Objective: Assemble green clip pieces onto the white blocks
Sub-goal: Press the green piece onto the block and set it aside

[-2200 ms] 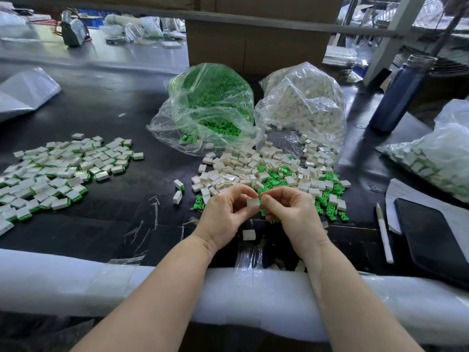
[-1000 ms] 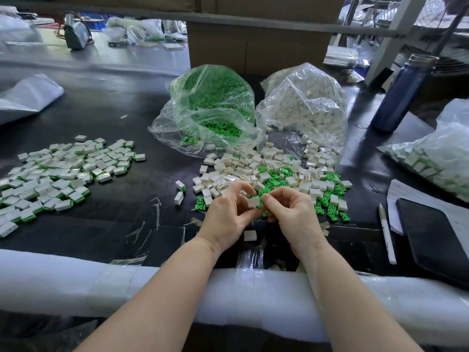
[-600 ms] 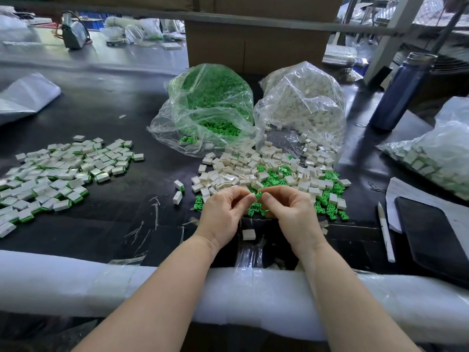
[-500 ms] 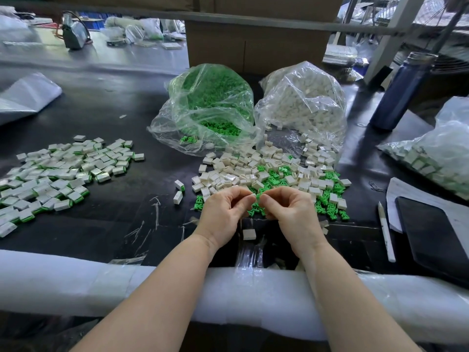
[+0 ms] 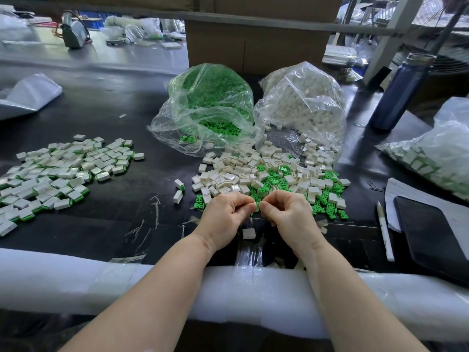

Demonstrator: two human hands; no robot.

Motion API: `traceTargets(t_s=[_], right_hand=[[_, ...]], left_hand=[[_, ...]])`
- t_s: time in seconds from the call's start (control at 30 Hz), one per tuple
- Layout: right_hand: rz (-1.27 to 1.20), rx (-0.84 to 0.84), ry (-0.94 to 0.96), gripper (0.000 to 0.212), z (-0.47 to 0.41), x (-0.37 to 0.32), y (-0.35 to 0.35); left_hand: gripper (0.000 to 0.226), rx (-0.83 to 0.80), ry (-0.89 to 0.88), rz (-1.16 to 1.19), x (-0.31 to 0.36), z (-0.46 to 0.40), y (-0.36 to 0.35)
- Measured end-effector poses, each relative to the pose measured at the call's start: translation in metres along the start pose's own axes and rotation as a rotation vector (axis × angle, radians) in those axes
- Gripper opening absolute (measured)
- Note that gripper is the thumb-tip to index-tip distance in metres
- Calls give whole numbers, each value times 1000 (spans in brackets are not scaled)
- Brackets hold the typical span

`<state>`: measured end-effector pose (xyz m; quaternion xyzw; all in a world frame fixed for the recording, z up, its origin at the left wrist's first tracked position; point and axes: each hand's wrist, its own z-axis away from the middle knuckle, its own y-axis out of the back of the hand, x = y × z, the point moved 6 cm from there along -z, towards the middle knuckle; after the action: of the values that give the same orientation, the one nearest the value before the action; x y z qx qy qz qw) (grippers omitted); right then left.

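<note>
At frame centre on the black desk (image 5: 106, 115) lies your mixed pile of white blocks (image 5: 236, 174) and green clips (image 5: 327, 209); below it, your left hand (image 5: 223, 214) and right hand (image 5: 291, 214) pinch a green clip piece (image 5: 257, 205) together, fingers curled.

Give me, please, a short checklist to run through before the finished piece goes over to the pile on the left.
1. Both hands on the piece: left hand and right hand meet fingertip to fingertip over a small green and white part. Ok.
2. Clip fully seated in the block: the fingers hide it. Cannot tell.
3. Pile of assembled pieces within reach on the left, with bare table around it. Ok.
4. Loose parts at hand: mixed heap of white blocks and green clips lies just beyond the hands. Ok.
5. Stray white block lying below the hands, near the table edge; might get knocked off. Not ok.
</note>
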<state>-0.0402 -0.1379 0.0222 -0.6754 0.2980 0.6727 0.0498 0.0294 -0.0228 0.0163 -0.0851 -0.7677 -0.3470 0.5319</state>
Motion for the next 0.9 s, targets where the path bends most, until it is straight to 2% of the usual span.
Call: traceTargets(t_s=[0.23,0.47,0.63,0.9], right_hand=[[-148,90,6,8,0,-2,1],[-192,108,19,13,-1,0,4],[-262,62,20,15,-2,-1,3],[-194,76,9,12,-1,0,3]], left_hand=[[8,60,2,120,4,-1,2],[30,48,-5,74,1,-1,-1],[4,85,1,129,1,-2,4],[8,33,16,101,4,-1,3]])
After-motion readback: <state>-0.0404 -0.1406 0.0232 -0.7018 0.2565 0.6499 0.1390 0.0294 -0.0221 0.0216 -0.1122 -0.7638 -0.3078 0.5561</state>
